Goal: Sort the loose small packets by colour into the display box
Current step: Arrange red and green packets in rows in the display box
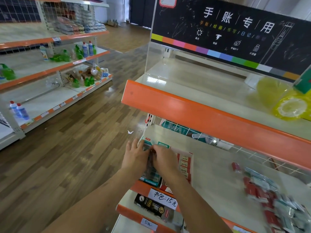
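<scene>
A teal display box (151, 181) stands at the left end of the middle shelf, with a red display box (186, 163) beside it on its right. Both of my hands are over the teal box. My left hand (135, 158) rests against its left side, fingers extended. My right hand (164, 159) is curled over the packets inside; what its fingertips hold is hidden. A heap of loose red and teal small packets (269, 197) lies on the shelf to the right, blurred. One red packet (236, 166) lies apart from the heap.
An orange shelf edge (202, 113) overhangs the work area just above my hands. Yellow bags (289, 106) lie on the upper shelf under a black sign. Below are handwritten price tags (165, 198) and a black carded item (151, 206). An aisle and more shelving are left.
</scene>
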Demonstrator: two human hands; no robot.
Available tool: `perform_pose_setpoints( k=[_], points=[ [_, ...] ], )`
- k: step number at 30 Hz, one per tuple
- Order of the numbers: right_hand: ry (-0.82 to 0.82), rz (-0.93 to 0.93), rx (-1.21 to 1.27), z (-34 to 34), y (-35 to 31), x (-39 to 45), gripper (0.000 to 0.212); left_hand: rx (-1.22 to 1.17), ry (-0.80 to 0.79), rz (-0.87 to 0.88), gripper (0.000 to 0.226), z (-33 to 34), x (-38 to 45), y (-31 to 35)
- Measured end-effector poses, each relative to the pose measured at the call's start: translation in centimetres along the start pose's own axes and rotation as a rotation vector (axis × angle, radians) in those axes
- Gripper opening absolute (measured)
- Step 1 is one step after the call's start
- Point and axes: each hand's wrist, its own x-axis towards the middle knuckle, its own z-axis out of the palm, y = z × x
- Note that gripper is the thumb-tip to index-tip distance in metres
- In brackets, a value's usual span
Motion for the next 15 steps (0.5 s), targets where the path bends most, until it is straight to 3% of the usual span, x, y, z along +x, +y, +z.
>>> perform_pose_setpoints(
  k=[3, 8, 15],
  points=[
    [-0.010, 0.017, -0.018, 0.1, -0.1, 0.1, 0.019, -0.014, 0.013, 0.001, 0.048, 0.3, 0.0, -0.1],
    [-0.068, 0.099, 0.073, -0.5, -0.5, 0.4, 0.053, -0.016, 0.026, -0.019, 0.040, 0.5, -0.1, 0.1],
    [0.011, 0.067, 0.326, -0.5, 0.5, -0.6, 0.044, -0.009, 0.047, -0.010, 0.044, 0.6, 0.0, 0.2]
  ],
)
